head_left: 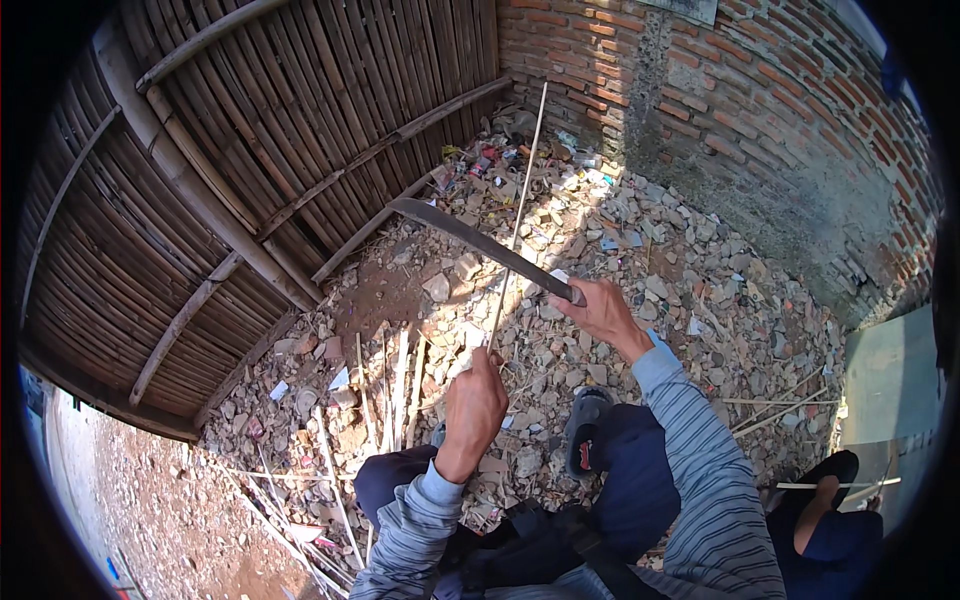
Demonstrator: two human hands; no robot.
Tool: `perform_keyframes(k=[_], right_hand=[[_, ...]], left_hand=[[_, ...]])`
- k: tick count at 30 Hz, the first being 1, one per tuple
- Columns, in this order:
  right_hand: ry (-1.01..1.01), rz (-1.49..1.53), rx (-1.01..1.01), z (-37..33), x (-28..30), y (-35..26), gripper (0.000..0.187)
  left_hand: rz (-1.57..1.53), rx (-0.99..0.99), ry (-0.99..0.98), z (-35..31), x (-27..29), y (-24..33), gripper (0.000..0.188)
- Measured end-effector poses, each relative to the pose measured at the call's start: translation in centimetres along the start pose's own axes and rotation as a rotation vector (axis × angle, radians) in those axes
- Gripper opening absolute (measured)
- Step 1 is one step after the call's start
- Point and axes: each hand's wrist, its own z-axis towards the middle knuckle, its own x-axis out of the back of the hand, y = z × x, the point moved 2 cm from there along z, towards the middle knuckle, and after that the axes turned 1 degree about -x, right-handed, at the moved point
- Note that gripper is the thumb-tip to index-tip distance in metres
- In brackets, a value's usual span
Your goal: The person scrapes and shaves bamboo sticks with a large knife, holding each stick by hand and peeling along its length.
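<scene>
My left hand [474,408] is closed around the lower end of a long thin bamboo strip [528,180], which slants up and away from me toward the brick wall. A machete [470,237] with a dark, curved blade is gripped in my right hand [602,318]. Its blade points to the far left and crosses the strip about midway along. Whether the edge touches the strip, I cannot tell. My left fingers hide the strip's near end, and my right hand covers most of the machete's handle.
Rubble [700,270] with scattered litter covers the ground. Several pale bamboo strips [400,390] lie near my left knee. A bamboo-slat wall [330,110] stands left, a brick wall [740,100] behind. Another person's foot [832,470] shows at lower right, by a greenish panel [888,380].
</scene>
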Motion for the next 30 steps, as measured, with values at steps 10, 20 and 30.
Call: perform_keyframes(k=[10,20,30], right_hand=[[-0.119,-0.177,0.106,-1.0,-0.6,-0.7,0.052],[-0.074,0.049,-0.018,-0.8,0.8,-0.5,0.059],[-0.055,0.035,-0.016,0.1,1.8,2.9,0.058]], left_hand=[[0.009,-0.039,0.012,0.5,-0.1,-0.3,0.01],[0.017,-0.04,-0.002,0.0,-0.5,-0.7,0.014],[-0.004,-0.009,-0.024,-0.3,-0.3,0.3,0.014]])
